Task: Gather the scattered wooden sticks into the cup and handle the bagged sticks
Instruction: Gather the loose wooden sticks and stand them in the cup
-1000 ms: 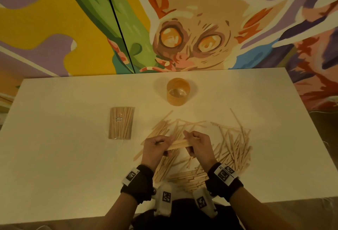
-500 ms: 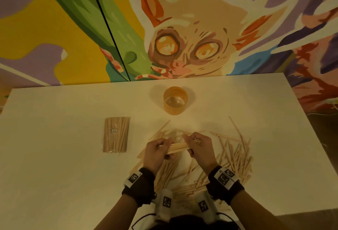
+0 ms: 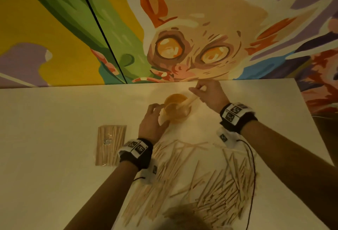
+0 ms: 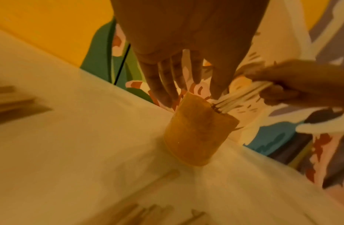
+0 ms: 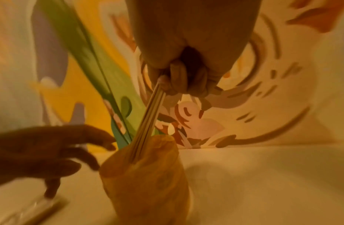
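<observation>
Big change vs a sec ago: both hands were down over the scattered pale wooden sticks squaring up a small bundle, and now that bundle of sticks is tilted w/ its lower ends inside the translucent orange plastic cup. Right hand has a tight grip, pinching the bundle's top end above the cup. Left hand has let go of the sticks and sits right beside the cup's left wall w/ fingers spread and loose. Could be touching the wall to steady it, but the wrist views are blurry so can't say for sure.

So imo that's the first batch basically delivered, just needs releasing.

Counts: 1 cup, standing near the far edge of the white counter. 1 clear flat bag of sticks, lying untouched on the counter left of the pile. Bundle looks like approx 5-6 sticks. Loose pile is way too many to count, dozens easily, spread across the near half of the counter, so the job's barely started.
</observation>
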